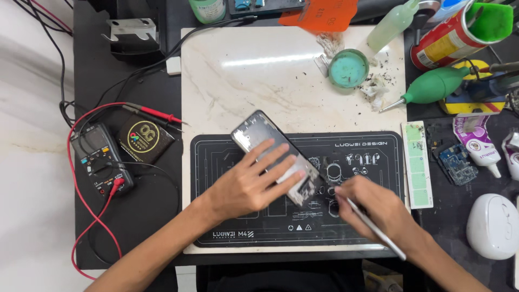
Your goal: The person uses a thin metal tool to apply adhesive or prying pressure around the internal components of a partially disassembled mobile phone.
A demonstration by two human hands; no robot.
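An opened phone frame [258, 134] lies slanted on a black printed work mat [216, 162]. My left hand [250, 183] rests flat on the phone's lower half, fingers spread, pinning it down. To the right, my right hand [373, 208] grips a thin silver tool [378, 230], like tweezers, whose tip points at the phone's lower right corner. Several small parts lie on the mat between the hands.
A marble slab [259, 70] lies under the mat. A multimeter [100, 159] with red leads sits at left. Behind: a green dish [348, 68], squeeze bottle [392, 24], can [454, 35], green blower [435, 89]. At right: circuit board [457, 162], glue tube [478, 143], white mouse [492, 224].
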